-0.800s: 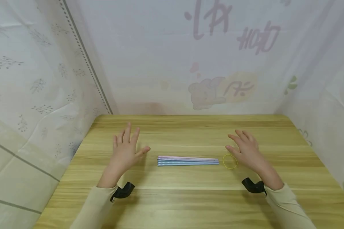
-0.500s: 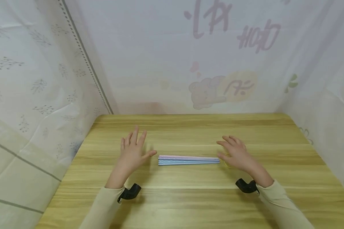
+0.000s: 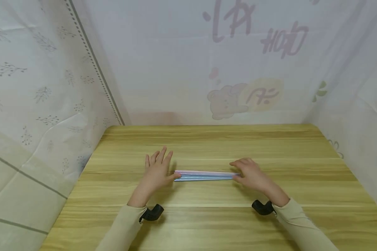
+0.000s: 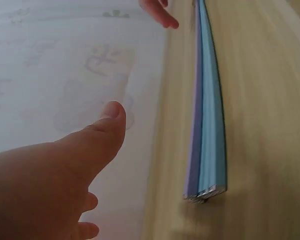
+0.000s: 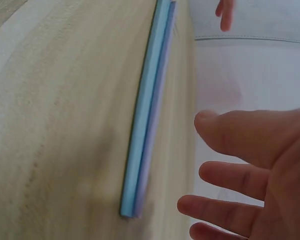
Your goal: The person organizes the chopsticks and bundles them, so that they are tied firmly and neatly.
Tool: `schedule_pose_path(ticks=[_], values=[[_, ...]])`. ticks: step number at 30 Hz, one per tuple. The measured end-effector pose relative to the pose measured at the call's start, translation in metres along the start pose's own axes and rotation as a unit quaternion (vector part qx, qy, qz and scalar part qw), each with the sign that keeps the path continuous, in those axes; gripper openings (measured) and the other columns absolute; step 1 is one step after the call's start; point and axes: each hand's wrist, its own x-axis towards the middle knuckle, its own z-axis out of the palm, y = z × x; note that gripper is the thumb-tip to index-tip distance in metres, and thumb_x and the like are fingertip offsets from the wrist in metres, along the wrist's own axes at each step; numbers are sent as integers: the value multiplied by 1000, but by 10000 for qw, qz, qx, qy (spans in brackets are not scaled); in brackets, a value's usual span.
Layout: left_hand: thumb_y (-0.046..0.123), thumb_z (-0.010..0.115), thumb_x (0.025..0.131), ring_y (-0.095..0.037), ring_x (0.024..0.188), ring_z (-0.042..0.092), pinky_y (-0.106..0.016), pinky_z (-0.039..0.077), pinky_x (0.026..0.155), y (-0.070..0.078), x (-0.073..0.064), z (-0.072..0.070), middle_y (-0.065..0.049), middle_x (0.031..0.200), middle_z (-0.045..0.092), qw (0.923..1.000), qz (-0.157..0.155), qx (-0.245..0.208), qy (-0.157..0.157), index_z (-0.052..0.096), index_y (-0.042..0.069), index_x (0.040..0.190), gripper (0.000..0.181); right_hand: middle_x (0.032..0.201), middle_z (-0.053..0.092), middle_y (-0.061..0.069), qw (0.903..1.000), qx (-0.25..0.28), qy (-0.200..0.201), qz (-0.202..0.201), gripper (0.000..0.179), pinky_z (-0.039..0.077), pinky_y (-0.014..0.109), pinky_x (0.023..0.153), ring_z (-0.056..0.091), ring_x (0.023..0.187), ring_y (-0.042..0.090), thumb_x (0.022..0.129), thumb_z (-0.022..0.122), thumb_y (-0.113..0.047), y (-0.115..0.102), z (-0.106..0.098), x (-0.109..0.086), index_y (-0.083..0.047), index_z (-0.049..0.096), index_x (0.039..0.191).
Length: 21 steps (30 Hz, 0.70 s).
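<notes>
Slim, straight sticks (image 3: 207, 175) in pale blue, lilac and pink lie side by side on the table, spreading wider at the left end. Their left ends look silvery in the left wrist view, where the blue and lilac sides (image 4: 208, 125) show. My left hand (image 3: 157, 174) hovers at that end, fingers spread, its thumb overlapping the sticks in the head view. At the narrower end is my right hand (image 3: 252, 176), fingers loosely extended. Both wrist views show a gap between thumb and sticks (image 5: 145, 120). The yellow loop seen earlier is hidden, apparently by the right hand.
The wooden table (image 3: 207, 223) has rounded far corners. A printed cloth (image 3: 163, 69) hangs behind it and along both sides. On each wrist sits a black mount, left mount (image 3: 152, 212) and right mount (image 3: 263, 207).
Both hands have come inward and lower, the left moving right and the right moving left, to the ends of the sticks. The right hand has covered the yellow loop. The sticks stay in place.
</notes>
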Motion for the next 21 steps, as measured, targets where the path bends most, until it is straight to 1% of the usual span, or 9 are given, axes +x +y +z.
schedule_pose_path(ticks=[2,5,10,15,21], values=[[55,68,80,-43,142,15,-65,0,111,2,1,5,-16,158,16,9999,95,-74,-92,29,9,149,92,120,62,15,10000,-24,-1,-43,46,42,57,93,52,114,38,82,74,-21,0,3,2,-3,60,122],[56,67,80,-42,143,16,-64,3,112,3,4,12,-16,158,15,9995,244,-27,-205,28,9,150,93,119,63,16,9999,-11,5,-110,44,43,54,93,54,113,38,82,74,-18,-2,6,4,-2,61,121],[54,69,79,-42,142,19,-63,8,112,4,6,23,-16,157,19,9990,381,-17,-242,29,9,149,92,118,63,15,9999,54,-50,-116,43,42,53,95,54,113,38,81,74,-15,-4,13,8,-2,62,120],[51,72,79,-40,139,26,-61,12,112,5,7,30,-13,154,30,9982,555,-50,-242,32,8,148,91,117,63,13,9998,119,-148,-55,42,44,50,93,56,111,35,81,74,-14,-7,19,10,-3,62,119],[43,73,81,-34,135,35,-55,18,113,5,5,38,-9,144,46,9950,905,-139,-390,37,9,146,81,108,64,9,10000,85,14,-16,39,48,44,88,59,102,29,78,76,-11,-10,25,10,-3,64,114]])
